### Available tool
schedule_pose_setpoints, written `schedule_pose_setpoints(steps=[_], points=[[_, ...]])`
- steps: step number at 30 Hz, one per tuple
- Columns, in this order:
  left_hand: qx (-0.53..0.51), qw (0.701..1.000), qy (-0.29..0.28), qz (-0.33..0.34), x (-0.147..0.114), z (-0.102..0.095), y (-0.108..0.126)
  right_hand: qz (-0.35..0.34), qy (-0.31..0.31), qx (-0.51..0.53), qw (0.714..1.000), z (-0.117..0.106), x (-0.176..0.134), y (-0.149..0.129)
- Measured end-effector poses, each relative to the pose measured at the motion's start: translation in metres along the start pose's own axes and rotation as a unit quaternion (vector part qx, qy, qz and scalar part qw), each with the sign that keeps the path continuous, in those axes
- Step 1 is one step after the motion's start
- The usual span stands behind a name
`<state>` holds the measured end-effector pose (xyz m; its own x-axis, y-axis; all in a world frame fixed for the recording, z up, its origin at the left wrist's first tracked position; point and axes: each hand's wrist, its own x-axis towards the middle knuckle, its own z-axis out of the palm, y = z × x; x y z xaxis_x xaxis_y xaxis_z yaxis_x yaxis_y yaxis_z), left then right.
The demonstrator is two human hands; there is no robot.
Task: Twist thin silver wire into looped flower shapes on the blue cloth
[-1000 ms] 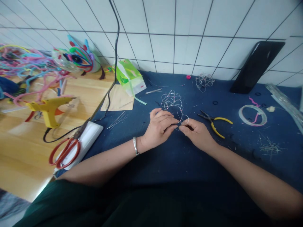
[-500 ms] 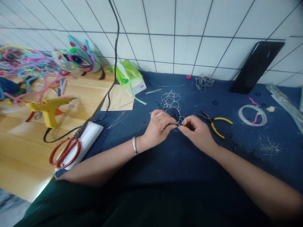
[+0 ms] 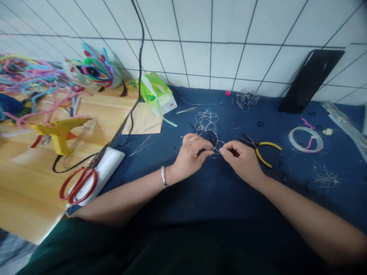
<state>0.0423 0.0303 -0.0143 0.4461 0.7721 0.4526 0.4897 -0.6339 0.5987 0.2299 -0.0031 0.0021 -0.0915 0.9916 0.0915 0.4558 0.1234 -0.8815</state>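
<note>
Thin silvery wire (image 3: 207, 121) is bent into several linked loops with small pinkish spots, and it trails from my fingers toward the wall. My left hand (image 3: 192, 153), a silver bangle on its wrist, pinches the near end of the looped wire between thumb and forefinger. Just to the right, my right hand (image 3: 241, 157) is closed on a curved part of the same wire, with a small gap between the two sets of fingertips. Pliers (image 3: 259, 147) with yellow handles lie beyond my right hand, jaws toward the loops.
Loose wire pieces (image 3: 143, 146) lie left of my hands, and more cut wires (image 3: 326, 177) at the right. A wire tangle (image 3: 247, 99) and a dark phone-like slab (image 3: 311, 82) are by the wall. Orange-handled scissors (image 3: 78, 187) rest on a white power strip (image 3: 110, 164), near a yellow glue gun (image 3: 59, 133).
My right hand has shifted slightly to the right, widening the gap between my fingertips. My left hand stays almost in place, still pinching the wire.
</note>
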Motion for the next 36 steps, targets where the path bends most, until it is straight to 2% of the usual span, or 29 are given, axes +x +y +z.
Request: schedule_pose_setpoints(steps=[5, 11, 21, 26, 30, 36], points=[[-0.029, 0.999, 0.016, -0.031, -0.002, 0.002, 0.001, -0.035, -0.004, -0.042, 0.999, 0.001, -0.001, 0.0], [-0.066, 0.996, 0.01, -0.066, -0.001, 0.003, 0.003, -0.093, 0.012, -0.113, 0.989, 0.004, -0.002, 0.003], [-0.133, 0.984, -0.005, -0.122, -0.004, 0.006, -0.003, -0.083, 0.013, -0.093, 0.992, 0.006, -0.002, 0.0], [-0.086, 0.994, -0.05, -0.055, 0.004, -0.002, -0.004, -0.006, 0.007, -0.02, 1.0, -0.001, 0.002, 0.001], [0.008, 0.998, -0.056, 0.012, 0.005, -0.008, -0.007, 0.051, -0.005, 0.045, 0.998, -0.005, 0.006, 0.006], [0.046, 0.995, -0.063, 0.057, 0.005, -0.008, -0.012, 0.103, -0.02, 0.144, 0.984, -0.002, 0.007, 0.014]])
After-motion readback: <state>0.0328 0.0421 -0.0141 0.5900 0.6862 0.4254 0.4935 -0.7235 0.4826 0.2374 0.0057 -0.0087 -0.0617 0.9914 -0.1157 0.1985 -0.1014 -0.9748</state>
